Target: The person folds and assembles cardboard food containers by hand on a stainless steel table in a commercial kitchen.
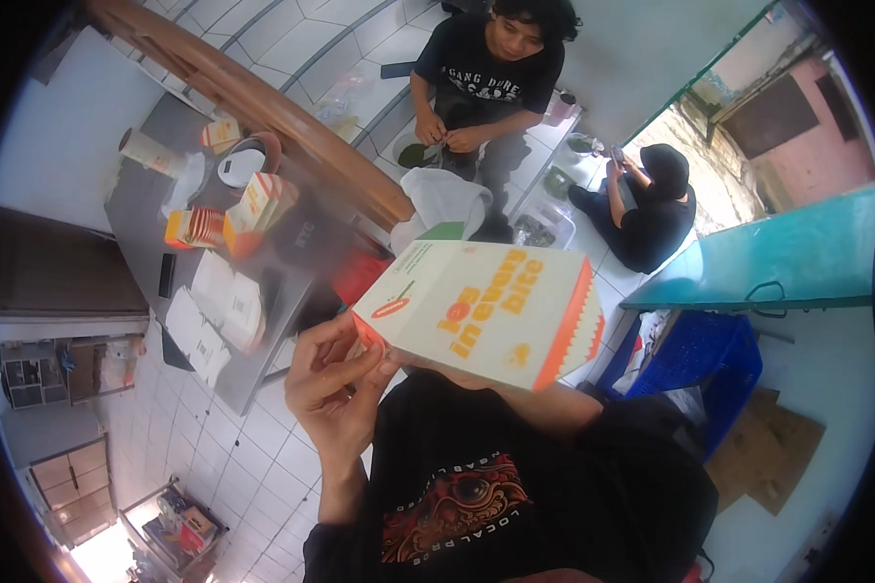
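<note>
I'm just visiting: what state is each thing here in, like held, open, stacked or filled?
Left hand: pinching the carton's near left corner
Right hand: hidden from view
Carton: held up, tilted; whether it is closed is unclear
Orange-edged cartons: grouped closely on the table
White paper pieces: lying on the table
Teal door: open
Blue crate: upright, things inside

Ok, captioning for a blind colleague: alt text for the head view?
The wearer's left grip pinches a white-and-orange paperboard carton at one corner. Two other people appear beyond; more cartons are on a gray table at left.
</note>
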`<state>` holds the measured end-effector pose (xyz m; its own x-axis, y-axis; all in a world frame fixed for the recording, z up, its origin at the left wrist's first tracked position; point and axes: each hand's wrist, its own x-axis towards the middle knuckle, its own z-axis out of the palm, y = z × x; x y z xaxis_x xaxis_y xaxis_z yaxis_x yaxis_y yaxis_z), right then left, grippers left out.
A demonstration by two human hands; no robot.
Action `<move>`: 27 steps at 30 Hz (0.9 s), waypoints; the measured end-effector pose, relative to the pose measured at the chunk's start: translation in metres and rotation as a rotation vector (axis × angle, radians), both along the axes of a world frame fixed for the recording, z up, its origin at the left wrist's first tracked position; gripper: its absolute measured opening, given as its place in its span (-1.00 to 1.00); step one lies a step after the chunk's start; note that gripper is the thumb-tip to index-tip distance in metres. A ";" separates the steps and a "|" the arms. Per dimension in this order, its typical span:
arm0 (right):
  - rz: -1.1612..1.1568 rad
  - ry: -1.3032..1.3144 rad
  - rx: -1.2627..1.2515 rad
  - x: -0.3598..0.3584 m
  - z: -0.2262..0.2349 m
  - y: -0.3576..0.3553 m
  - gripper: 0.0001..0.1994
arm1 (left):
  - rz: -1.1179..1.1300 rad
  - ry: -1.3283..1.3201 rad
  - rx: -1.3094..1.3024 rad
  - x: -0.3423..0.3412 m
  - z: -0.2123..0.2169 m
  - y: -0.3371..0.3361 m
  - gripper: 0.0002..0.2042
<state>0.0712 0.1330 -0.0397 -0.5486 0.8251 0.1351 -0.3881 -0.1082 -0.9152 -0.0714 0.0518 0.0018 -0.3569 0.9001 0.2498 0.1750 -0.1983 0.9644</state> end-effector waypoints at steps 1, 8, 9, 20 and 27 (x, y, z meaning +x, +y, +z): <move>0.015 0.008 -0.017 0.002 0.000 0.001 -0.58 | -0.007 0.007 0.000 0.000 -0.007 0.001 -0.83; 0.125 0.143 -0.123 0.003 -0.019 -0.008 -0.57 | 0.203 0.379 0.131 0.013 -0.041 0.006 -0.82; 0.147 0.231 -0.139 0.001 -0.022 -0.009 -0.58 | 0.240 0.449 0.138 0.014 -0.043 0.007 -0.82; -0.143 0.428 -0.307 -0.028 -0.036 0.002 -0.61 | 0.491 0.826 0.153 0.031 -0.054 -0.002 -0.87; -0.039 0.461 -0.658 -0.010 -0.042 0.018 -0.71 | 0.204 -0.358 -0.403 0.048 -0.104 -0.055 -0.40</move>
<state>0.0616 0.1509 -0.0816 -0.5252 0.8318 -0.1796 -0.7259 -0.5481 -0.4154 -0.0230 -0.0033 -0.1020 -0.5327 0.8030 -0.2672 -0.1806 0.2006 0.9629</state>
